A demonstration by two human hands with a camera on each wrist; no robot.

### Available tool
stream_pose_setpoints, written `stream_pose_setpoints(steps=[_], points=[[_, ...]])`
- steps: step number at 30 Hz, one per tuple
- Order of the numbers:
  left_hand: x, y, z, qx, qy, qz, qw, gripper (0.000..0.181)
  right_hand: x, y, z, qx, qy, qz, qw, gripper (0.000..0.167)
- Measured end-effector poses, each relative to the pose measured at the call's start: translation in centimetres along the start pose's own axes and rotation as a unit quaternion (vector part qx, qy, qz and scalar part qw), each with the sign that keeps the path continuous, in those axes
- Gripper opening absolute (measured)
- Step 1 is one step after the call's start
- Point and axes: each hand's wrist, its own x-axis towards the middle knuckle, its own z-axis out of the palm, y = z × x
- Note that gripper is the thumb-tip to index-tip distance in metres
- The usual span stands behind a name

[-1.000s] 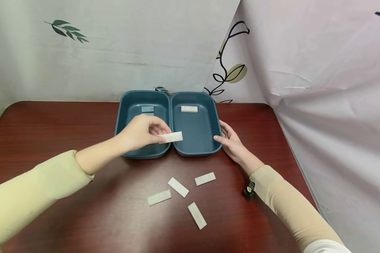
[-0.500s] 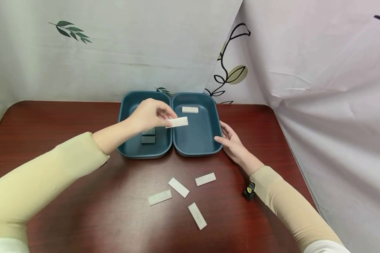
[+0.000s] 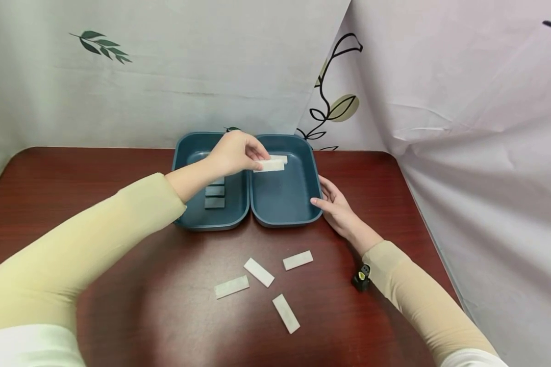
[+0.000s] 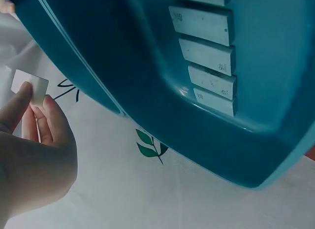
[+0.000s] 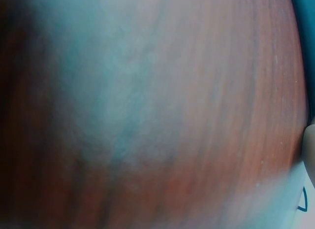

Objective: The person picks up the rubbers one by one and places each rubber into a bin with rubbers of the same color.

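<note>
Your left arm, bent at the elbow, reaches from the near left toward the far middle, the left hand pinching with thumb and fingers. Your right arm slants in from the near right; the right hand grips, thumb stretched left, fingers pointing far.

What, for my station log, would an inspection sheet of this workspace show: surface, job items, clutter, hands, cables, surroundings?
Surface: dark red-brown wood-grain table.
Job's things: blue, rounded, plastic-looking left tray holding a row of blue-grey rectangular blocks; matching right tray with a white rectangular block inside; four loose white blocks lying on the table.
Clutter: small black device beside the beige right sleeve; nothing else seen.
Grippers: left hand pinches another white block over the right tray; right hand grips that tray's outer edge.
Cables: nothing seen.
Surroundings: pale hanging fabric with leaf prints.
</note>
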Motion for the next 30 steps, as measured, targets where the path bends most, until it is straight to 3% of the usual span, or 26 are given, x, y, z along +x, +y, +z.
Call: stream_pose_setpoints(steps=[5, 15, 30], points=[[1.4, 0.1, 0.3, 0.0, -0.006, -0.015, 0.9999, 0.02, 0.1, 0.0, 0.1, 0.0, 0.0, -0.001, 1.0, 0.075], [3.7, 0.3, 1.0, 0.041, -0.019, 0.008, 0.999, 0.018, 0.0, 0.0, 0.1, 0.002, 0.001, -0.003, 1.0, 0.075], [6.3, -0.5, 2.1, 0.07, -0.045, 0.007, 0.9965, 0.016, 0.0, 0.0, 0.1, 0.004, 0.001, -0.001, 1.0, 0.075]])
